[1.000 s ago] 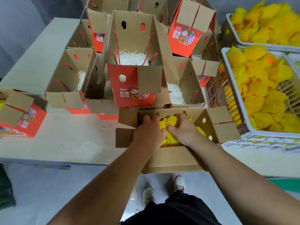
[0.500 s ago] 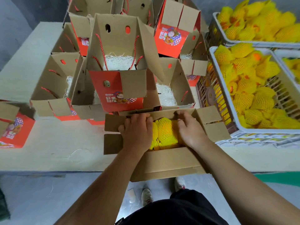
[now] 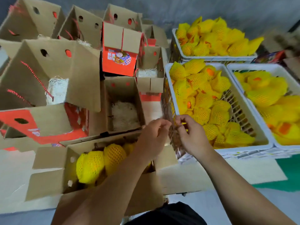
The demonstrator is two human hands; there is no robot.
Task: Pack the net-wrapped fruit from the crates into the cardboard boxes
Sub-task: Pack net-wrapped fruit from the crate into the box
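Observation:
The open cardboard box (image 3: 47,184) at the table's near edge holds several yellow net-wrapped fruit (image 3: 97,163). My left hand (image 3: 153,138) hovers above that box's right end, fingers loosely curled, with nothing seen in it. My right hand (image 3: 190,135) is beside it, at the near left corner of the middle white crate (image 3: 169,78); its fingertips are drawn together and I see nothing held. More net-wrapped fruit (image 3: 203,101) fills that crate. The two hands are apart and touch no fruit.
A second white crate (image 3: 237,69) of fruit stands to the right and a third (image 3: 211,57) behind. Several open red-and-brown boxes crowd the left and back; one (image 3: 138,101) just beyond the hands holds only white shredded paper. My shoes and grey floor show below the table edge.
Both hands have lifted out of the near box, leaving the fruit in it, and moved right toward the middle crate. The view has swung right and closer.

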